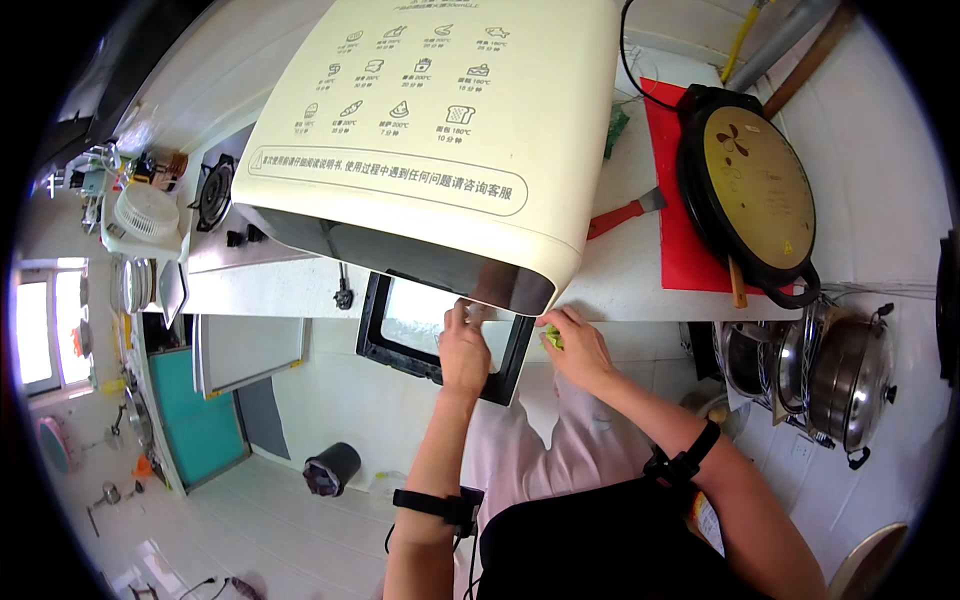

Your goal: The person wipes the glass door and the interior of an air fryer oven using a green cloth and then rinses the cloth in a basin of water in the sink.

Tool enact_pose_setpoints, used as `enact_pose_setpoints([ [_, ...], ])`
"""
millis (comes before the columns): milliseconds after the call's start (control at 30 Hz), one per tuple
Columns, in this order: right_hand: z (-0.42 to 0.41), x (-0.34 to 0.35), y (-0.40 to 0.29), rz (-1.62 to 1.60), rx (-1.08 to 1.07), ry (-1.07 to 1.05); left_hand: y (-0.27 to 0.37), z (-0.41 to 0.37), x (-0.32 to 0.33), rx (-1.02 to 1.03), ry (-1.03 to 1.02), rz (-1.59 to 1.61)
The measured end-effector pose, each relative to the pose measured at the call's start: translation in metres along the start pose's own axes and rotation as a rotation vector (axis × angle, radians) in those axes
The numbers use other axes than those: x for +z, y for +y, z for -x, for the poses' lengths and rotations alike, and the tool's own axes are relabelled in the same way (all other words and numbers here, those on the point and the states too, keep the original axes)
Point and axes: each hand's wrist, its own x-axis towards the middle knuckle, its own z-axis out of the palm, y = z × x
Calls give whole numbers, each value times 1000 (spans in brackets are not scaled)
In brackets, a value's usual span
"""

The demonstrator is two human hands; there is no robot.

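Note:
A cream toaster oven [435,180] with printed food icons stands on the white counter, and its black-framed glass door [480,390] hangs lowered at the front. My left hand [463,349] is at the door's glass, fingers bent around something small and clear that I cannot make out; the oven's front edge lies just above the fingertips. My right hand [581,349] pinches a crumpled yellow-green cloth or sponge [553,337] near the door's right corner, just below the oven's lower right corner. The oven's inside is mostly dark.
At the right, a round electric griddle [757,187] rests on a red mat [675,259], beside a red-handled scraper [626,216]. A gas hob [216,193] and a plug [343,296] are at left. Steel pots [847,390] hang or stand at lower right; a black bin [334,466] is on the floor.

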Motion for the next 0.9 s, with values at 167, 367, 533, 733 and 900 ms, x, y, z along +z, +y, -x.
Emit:
enact_pose_setpoints([
  [167, -6, -13, -3, 87, -135, -99, 28, 11, 3, -6, 9, -259],
  [367, -11, -13, -16, 124, -193, -141, 38, 18, 17, -137, 2, -304],
  [533, -18, -1, -29, 64, -180, -14, 25, 23, 12, -27, -52, -246],
  [733, -33, 28, -16, 494, -520, -272, -2, 61, -10, 38, 85, -252],
  [900, -39, 56, -39, 596, -534, -198, -28, 88, -27, -85, 90, -112],
])
